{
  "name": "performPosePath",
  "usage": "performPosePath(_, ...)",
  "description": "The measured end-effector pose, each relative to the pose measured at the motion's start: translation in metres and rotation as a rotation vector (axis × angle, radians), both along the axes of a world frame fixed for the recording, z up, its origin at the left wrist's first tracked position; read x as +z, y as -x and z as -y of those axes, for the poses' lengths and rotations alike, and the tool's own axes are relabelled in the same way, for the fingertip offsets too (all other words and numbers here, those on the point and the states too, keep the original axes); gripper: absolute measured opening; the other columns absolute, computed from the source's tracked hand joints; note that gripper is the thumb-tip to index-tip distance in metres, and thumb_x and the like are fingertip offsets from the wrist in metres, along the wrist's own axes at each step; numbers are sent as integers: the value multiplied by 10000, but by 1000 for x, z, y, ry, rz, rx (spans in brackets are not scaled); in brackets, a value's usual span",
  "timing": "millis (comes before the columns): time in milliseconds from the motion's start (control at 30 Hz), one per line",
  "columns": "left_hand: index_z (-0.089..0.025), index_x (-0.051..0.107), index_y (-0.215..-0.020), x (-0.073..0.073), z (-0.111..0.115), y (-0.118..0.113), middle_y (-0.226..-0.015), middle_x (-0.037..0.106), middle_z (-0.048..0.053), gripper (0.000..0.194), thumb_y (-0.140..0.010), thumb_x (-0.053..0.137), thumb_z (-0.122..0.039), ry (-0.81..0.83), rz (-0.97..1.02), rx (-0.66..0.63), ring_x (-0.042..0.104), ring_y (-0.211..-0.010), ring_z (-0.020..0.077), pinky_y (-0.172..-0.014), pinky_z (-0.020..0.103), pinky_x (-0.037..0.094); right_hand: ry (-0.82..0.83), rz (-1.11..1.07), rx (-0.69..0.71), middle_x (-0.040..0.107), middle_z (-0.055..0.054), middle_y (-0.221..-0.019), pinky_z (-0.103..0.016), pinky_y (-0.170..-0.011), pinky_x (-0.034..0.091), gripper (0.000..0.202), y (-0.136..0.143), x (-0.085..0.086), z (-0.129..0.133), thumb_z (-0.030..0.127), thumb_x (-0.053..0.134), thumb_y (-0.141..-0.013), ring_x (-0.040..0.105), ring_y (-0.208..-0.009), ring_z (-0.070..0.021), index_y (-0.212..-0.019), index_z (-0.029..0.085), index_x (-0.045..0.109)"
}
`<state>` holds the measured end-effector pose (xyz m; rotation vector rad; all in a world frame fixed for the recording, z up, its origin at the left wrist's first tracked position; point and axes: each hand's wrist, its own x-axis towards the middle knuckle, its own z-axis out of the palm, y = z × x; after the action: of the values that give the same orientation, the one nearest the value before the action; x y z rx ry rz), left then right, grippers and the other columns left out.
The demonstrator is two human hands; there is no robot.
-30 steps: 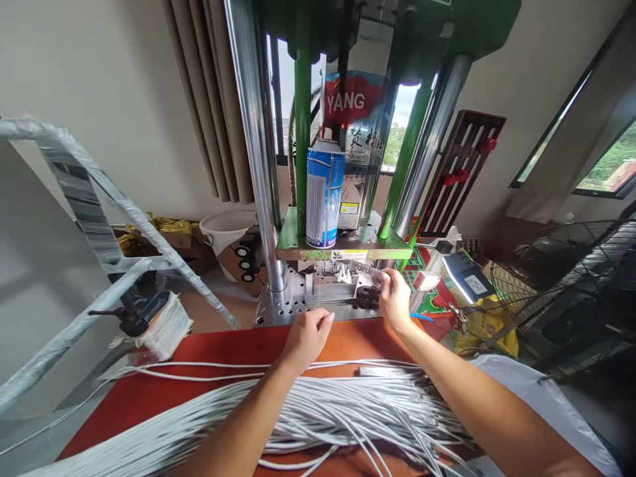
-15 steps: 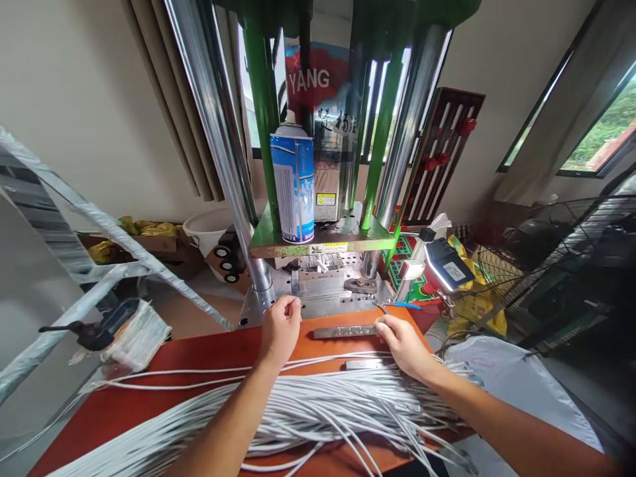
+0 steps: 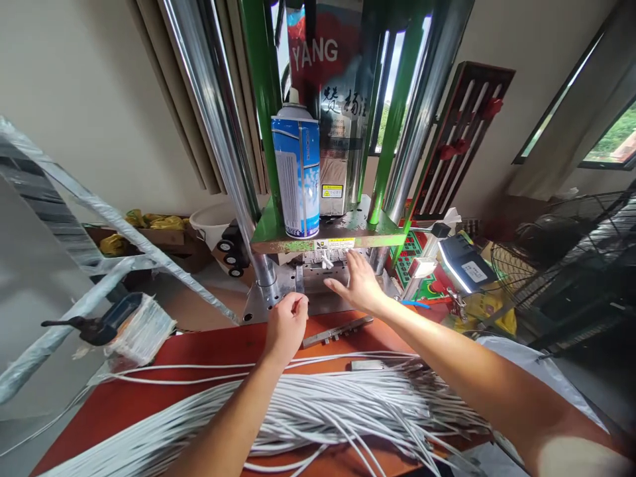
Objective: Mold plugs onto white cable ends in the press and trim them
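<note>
My right hand [image 3: 361, 286] reaches in at the front of the press, fingers stretched out and thumb apart, holding nothing that I can see. Its fingertips are close to the metal mould [image 3: 322, 275] under the green press plate [image 3: 278, 242]. A small white moulded piece [image 3: 326, 260] sits on top of the mould. My left hand [image 3: 287, 326] is curled closed at the table's far edge; whatever may be in its fingers is hidden. Between and below my hands, a slim metal bar with small pegs [image 3: 338, 332] lies at a slant on the red-brown table.
A thick bundle of white cables [image 3: 318, 404] covers the table's [image 3: 213, 348] near side, with a small metal block [image 3: 368, 365] beside it. A blue spray can [image 3: 298, 175] stands on the press plate. Steel columns [image 3: 218, 126] flank the press; a control panel [image 3: 417, 255] is at right.
My right hand has let go of the metal bar and moved up and left to the mould. The bar now lies slanted on the table. My left hand stays closed in nearly the same place.
</note>
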<state>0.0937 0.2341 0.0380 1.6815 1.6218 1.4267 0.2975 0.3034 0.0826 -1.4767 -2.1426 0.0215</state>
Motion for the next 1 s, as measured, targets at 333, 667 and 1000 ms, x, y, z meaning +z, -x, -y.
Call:
performPosePath(333, -217, 664, -801, -2, -1, 0, -605, 624, -13, 251, -945, 527, -371, 15, 0, -25, 576, -572, 168, -606, 276, 420, 18, -1, -230, 741, -164, -1185, -554, -1187, 322, 413, 61, 7, -63, 480, 496, -1083, 616, -1257, -323, -1136, 145, 732)
performPosePath(667, -211, 672, -810, -4, -3, 0, -644, 668, 9, 233, -946, 529, -336, 16, -18, -38, 605, -600, 173, -624, 277, 434, 32, -15, -289, 719, -80, -1156, -466, -995, 563, 287, 61, 7, -62, 423, 646, -1045, 696, -1069, -227, -1133, 157, 704)
performPosePath(1000, -210, 667, -799, -2, -2, -2, -596, 637, -9, 249, -947, 522, -347, 41, -28, -61, 596, -582, 175, -628, 284, 419, -6, -8, -366, 667, -101, -1294, -500, -1011, 555, 337, 76, 1, -70, 402, 674, -1027, 663, -1158, -263, -1263, 161, 664)
